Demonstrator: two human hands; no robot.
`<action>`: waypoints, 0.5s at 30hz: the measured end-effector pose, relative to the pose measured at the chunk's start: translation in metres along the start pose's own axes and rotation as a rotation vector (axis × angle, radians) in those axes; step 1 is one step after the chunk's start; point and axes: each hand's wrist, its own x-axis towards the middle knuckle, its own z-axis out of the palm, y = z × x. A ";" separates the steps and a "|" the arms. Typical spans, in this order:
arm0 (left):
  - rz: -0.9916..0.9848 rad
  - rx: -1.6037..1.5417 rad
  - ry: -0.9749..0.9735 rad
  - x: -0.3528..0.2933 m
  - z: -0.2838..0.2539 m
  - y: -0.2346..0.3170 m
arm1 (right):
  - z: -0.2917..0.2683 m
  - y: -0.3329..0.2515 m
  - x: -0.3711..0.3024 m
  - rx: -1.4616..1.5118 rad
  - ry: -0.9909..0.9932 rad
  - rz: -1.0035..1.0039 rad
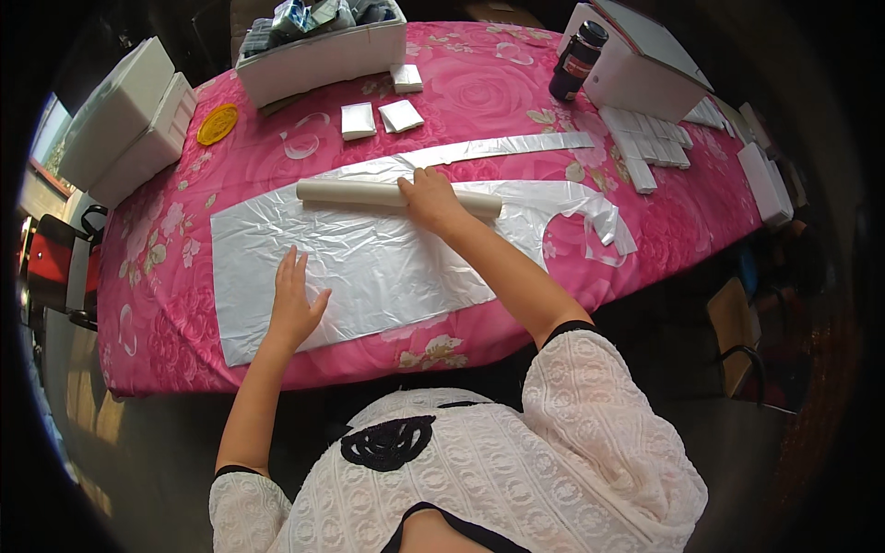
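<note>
A thin, shiny white plastic apron (pixel 387 267) lies spread across the table, creased, with a long strap (pixel 516 145) along its far side and a curved cut-out at its right end. On it rests a pale, smooth tube (pixel 350 195), lying left to right near the apron's far edge. My right hand (pixel 430 198) is closed over the middle of the tube, its thumb and fingers bent around the top. Nearer to me, my left hand (pixel 298 302) has its fingers spread on the plastic and holds nothing.
Folded white packets (pixel 359 121) lie beyond the apron, before a white foam box (pixel 323 60) filled with packages. A yellow disc (pixel 218 124) sits at the left beside stacked foam boxes (pixel 129 120). At the far right stand a dark flask (pixel 579 61) and rows of folded packets (pixel 645 138).
</note>
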 end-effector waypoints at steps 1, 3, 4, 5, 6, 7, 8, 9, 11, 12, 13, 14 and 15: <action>0.011 -0.050 -0.017 -0.001 0.003 0.011 | -0.006 -0.012 -0.016 0.057 -0.068 0.046; 0.002 -0.146 -0.057 0.001 0.014 0.028 | -0.023 -0.035 -0.058 0.184 -0.136 0.086; 0.015 -0.200 -0.083 0.006 0.021 0.038 | -0.019 -0.038 -0.075 0.298 -0.141 0.101; 0.016 -0.243 -0.081 0.009 0.028 0.048 | -0.025 -0.045 -0.086 0.479 -0.246 0.153; 0.030 -0.288 -0.081 0.015 0.034 0.058 | -0.018 -0.044 -0.096 0.572 -0.177 0.077; 0.043 -0.333 -0.082 0.019 0.040 0.068 | -0.013 -0.039 -0.103 0.663 -0.106 -0.002; 0.043 -0.350 -0.062 0.023 0.050 0.074 | -0.009 -0.032 -0.109 0.618 -0.157 -0.002; 0.039 -0.327 -0.059 0.028 0.058 0.083 | -0.002 -0.021 -0.113 0.527 -0.098 -0.015; 0.031 -0.277 -0.046 0.039 0.068 0.098 | 0.016 0.008 -0.119 0.340 0.017 -0.044; 0.054 -0.247 -0.017 0.043 0.075 0.101 | 0.013 0.021 -0.120 0.301 0.005 -0.015; 0.074 -0.239 -0.027 0.047 0.079 0.104 | 0.015 0.037 -0.119 0.232 0.026 0.029; 0.092 -0.231 -0.036 0.050 0.081 0.107 | 0.015 0.056 -0.118 0.213 0.026 0.076; 0.107 -0.220 -0.041 0.054 0.083 0.108 | 0.016 0.076 -0.115 0.196 0.028 0.118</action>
